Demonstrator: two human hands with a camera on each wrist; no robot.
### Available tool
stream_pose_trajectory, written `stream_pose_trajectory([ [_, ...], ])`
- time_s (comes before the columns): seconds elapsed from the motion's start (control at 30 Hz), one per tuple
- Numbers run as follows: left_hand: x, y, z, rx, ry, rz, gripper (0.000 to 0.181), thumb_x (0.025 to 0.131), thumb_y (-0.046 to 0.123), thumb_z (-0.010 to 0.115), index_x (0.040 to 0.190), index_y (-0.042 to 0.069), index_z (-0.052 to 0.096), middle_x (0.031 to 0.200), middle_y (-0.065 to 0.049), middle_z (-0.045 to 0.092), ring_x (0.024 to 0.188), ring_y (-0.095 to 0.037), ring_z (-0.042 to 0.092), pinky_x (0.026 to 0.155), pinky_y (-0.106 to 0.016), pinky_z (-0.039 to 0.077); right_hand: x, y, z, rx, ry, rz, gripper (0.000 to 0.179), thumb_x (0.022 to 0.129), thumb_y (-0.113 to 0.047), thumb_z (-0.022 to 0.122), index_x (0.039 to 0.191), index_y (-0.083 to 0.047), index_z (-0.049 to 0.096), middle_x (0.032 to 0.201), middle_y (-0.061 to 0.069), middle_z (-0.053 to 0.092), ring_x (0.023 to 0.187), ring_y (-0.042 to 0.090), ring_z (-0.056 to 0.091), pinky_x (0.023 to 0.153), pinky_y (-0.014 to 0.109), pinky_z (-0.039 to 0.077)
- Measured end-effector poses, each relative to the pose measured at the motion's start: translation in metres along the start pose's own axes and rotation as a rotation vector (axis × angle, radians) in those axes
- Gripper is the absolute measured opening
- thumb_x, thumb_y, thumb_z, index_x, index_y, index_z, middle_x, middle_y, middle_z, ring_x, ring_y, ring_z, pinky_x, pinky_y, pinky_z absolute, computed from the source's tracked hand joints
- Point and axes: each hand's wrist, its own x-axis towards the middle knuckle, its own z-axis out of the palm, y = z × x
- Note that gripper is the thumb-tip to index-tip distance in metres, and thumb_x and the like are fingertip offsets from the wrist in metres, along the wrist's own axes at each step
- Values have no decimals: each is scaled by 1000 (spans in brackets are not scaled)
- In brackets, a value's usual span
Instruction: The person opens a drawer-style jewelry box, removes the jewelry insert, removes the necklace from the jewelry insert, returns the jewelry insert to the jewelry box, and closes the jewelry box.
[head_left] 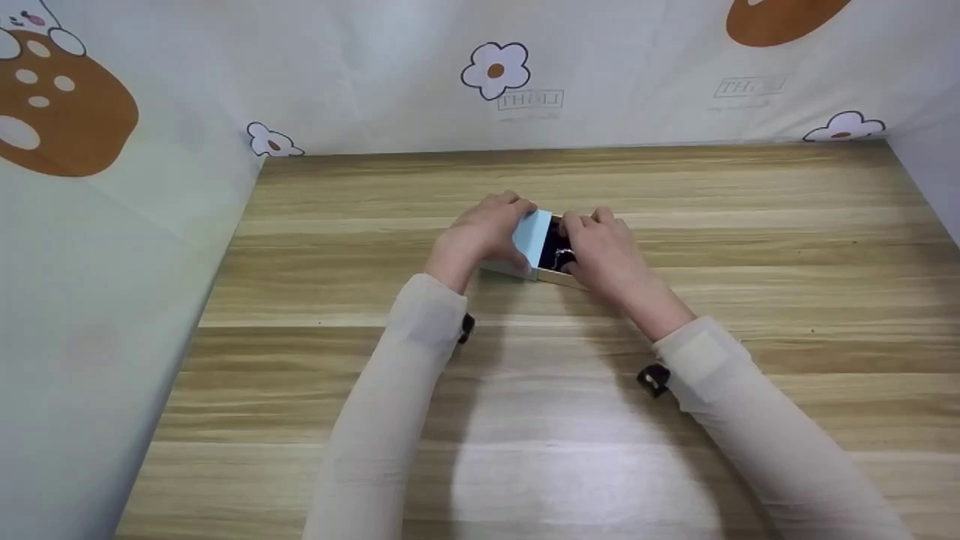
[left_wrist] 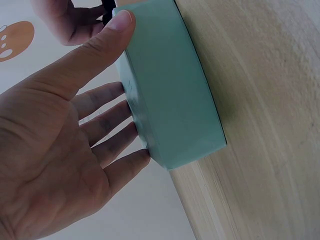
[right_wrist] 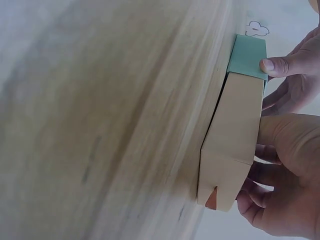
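A teal box sleeve (head_left: 532, 234) lies on the wooden table with a cream drawer (right_wrist: 232, 117) partly out of its right end. Inside the drawer is a black lining (head_left: 551, 244), with a small silvery, chain-like item (head_left: 562, 256) on it. My left hand (head_left: 487, 232) holds the sleeve, its thumb on the near side and its fingers over the top. Curled over the drawer, my right hand (head_left: 606, 251) grips it, the thumb dipping in past the near wall. What its fingertips touch inside is hidden.
The wood-grain table (head_left: 300, 375) stretches around the box on every side. A pale curtain (head_left: 375, 75) with flowers and brown shapes stands behind the far edge, and continues along the left. Black wrist devices (head_left: 654, 380) sit at the cuffs.
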Motion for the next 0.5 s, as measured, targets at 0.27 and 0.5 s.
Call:
stream_pose_trajectory([
  [0.27, 0, 0, 0, 5, 4, 7, 89, 77, 29, 87, 151, 13, 40, 149, -6, 45, 135, -25, 41, 112, -41, 40, -2, -2, 1, -38, 57, 4, 56, 78, -18, 85, 124, -4, 55, 116, 16, 69, 106, 37, 54, 87, 53, 41],
  [0.5, -1, 0, 1, -10, 10, 11, 89, 76, 28, 87, 150, 14, 41, 148, -6, 45, 134, -25, 42, 112, -41, 39, -3, 3, 2, 39, 38, -35, 42, 81, -8, 79, 117, 1, 60, 112, 21, 67, 103, 40, 62, 87, 53, 52],
])
